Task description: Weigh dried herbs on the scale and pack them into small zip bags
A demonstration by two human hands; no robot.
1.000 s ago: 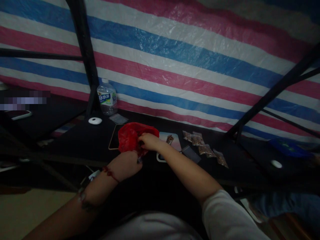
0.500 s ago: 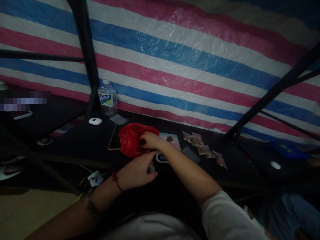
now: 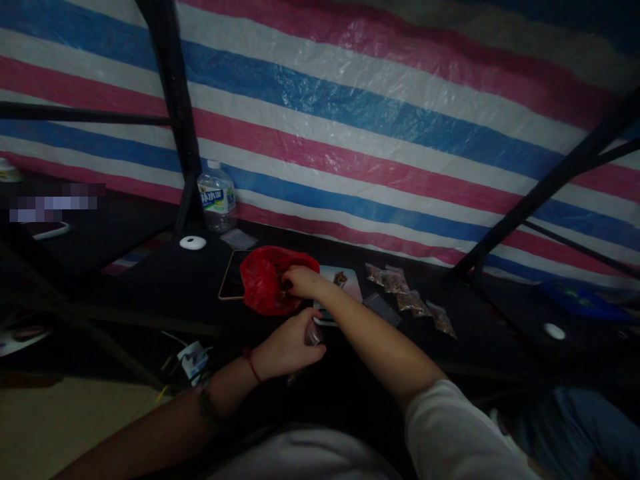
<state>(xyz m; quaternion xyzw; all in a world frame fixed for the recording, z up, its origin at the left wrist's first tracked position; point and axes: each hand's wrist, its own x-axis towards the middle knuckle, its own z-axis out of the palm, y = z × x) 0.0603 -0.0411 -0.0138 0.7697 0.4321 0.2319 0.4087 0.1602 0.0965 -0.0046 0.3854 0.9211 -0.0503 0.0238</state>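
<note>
Right hand: reached forward into the mouth of a red plastic bag, fingers curled down inside the opening; whether they pinched anything could not be told in the dim light.

Left hand: sat nearer the table's front edge, just short of the bag, fingers closed around a small clear pouch that showed at the fingertips. A red string bracelet circled that wrist.

Red plastic bag: lay crumpled, mouth open, on the dark table about midway between its front and back edges, overlapping the right edge of a tablet lying flat.

Small tray or scale: pale top, immediately right of the bag, partly hidden by the right forearm, with a little heap of brown bits on it.

Filled clear packets: a loose row of several, brown contents, running from behind the tray toward the table's right side. One flat empty-looking pouch lay between the tray and the row.

Water bottle: upright at the table's back edge, left of the bag, beside a black post.

White round disc: in front of the bottle. A clear sachet lay just right of it.

Striped tarp: blue, pink and white, hung behind the table's back edge.
</note>
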